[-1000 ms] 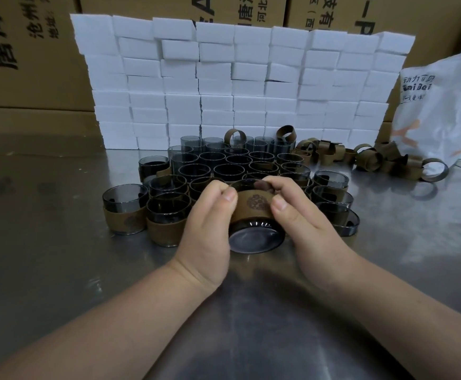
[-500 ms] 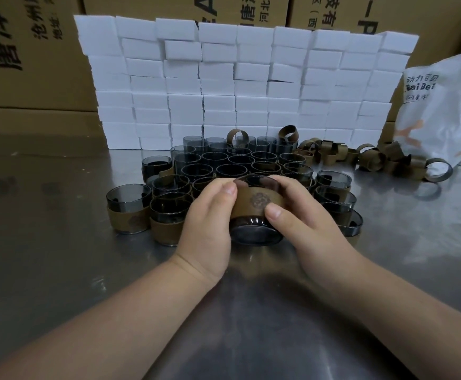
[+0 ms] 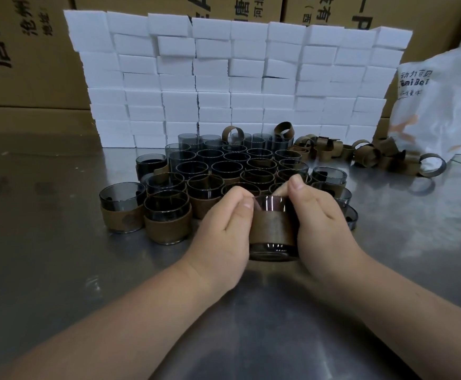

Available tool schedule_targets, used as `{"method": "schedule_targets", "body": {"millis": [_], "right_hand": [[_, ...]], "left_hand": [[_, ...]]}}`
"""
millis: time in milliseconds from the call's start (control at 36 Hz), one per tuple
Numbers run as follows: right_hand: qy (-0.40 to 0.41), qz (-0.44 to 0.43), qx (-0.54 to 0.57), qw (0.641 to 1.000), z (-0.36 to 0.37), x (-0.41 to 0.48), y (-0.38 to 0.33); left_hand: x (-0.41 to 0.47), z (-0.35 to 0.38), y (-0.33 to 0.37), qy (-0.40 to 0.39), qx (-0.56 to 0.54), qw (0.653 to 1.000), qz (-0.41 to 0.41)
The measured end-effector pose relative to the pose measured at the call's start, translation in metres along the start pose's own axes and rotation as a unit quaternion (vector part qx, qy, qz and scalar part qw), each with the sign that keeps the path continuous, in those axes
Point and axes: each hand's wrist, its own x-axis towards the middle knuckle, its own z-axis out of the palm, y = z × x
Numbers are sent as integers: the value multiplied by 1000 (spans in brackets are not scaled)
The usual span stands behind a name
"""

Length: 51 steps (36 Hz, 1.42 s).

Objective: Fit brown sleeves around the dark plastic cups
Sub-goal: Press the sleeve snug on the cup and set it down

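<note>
Left hand and right hand grip one dark translucent plastic cup between them, brown band-like sleeve around its middle. Behind: cluster of dark cups on steel tabletop, several sleeved. Loose brown sleeves at right. Stacked white foam blocks beyond.

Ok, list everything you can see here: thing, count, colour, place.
held cup: one, dark, front centre, between both hands
brown sleeve: one, brown, wrapped round the held cup
bare cups: many, dark smoky, clustered mid-table
sleeved cups: several, dark with brown bands, front left of cluster
loose sleeves: a pile, brown, back right
white blocks: many, stacked as a wall behind
cardboard boxes: several, brown, rearmost
plastic bag: one, white, far right
table: one, grey metal
left hand: holds held cup
right hand: holds held cup
</note>
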Motion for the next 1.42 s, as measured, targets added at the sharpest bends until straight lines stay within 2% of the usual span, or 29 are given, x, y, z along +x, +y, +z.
{"method": "schedule_targets", "body": {"millis": [111, 194, 306, 417, 972, 1417], "right_hand": [[27, 10, 6, 1000, 2, -3, 3], [24, -6, 7, 1000, 3, -4, 2], [9, -12, 23, 1000, 3, -4, -1], [1, 3, 25, 1000, 3, -5, -2], [-12, 39, -5, 999, 4, -7, -4], [-2, 23, -25, 999, 4, -7, -2]], "left_hand": [[-1, -3, 4, -23, 44, 998, 47], [-1, -4, 10, -10, 87, 992, 89], [-5, -2, 18, 2, 33, 992, 122], [-6, -2, 17, -15, -4, 995, 96], [-7, -3, 17, -22, -17, 997, 73], [-6, -3, 13, -20, -18, 997, 72]]}}
